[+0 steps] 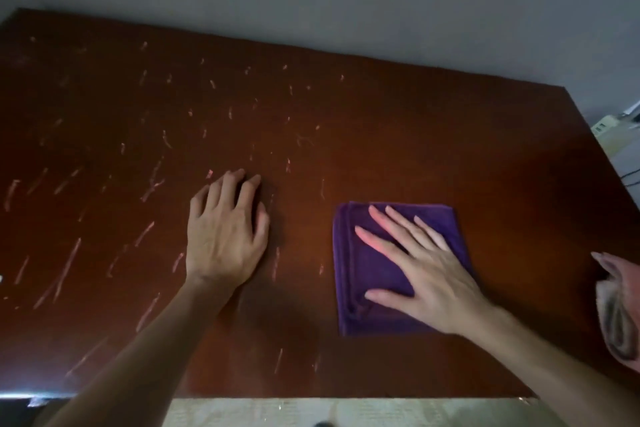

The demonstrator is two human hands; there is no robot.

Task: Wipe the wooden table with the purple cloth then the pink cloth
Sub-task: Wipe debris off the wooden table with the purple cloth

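No writing or label can be read anywhere. The purple cloth [374, 274] lies folded flat on the wooden surface [381, 135], right of centre, its long axis running from 6 to 12 o'clock. The right hand [419, 267] presses on it with straight, spread fingers pointing toward 11 o'clock. The left hand [225, 232] rests palm down on the bare wood toward 9 o'clock, fingers loosely bent, holding nothing. Pale streaks [69, 267] cover the left half. A pinkish cloth [620, 315] lies at the 3 o'clock edge.

Your right hand [426, 267] hides part of the purple cloth [367, 263] — and the pink cloth [620, 315] is cut off by the right edge, blurred.
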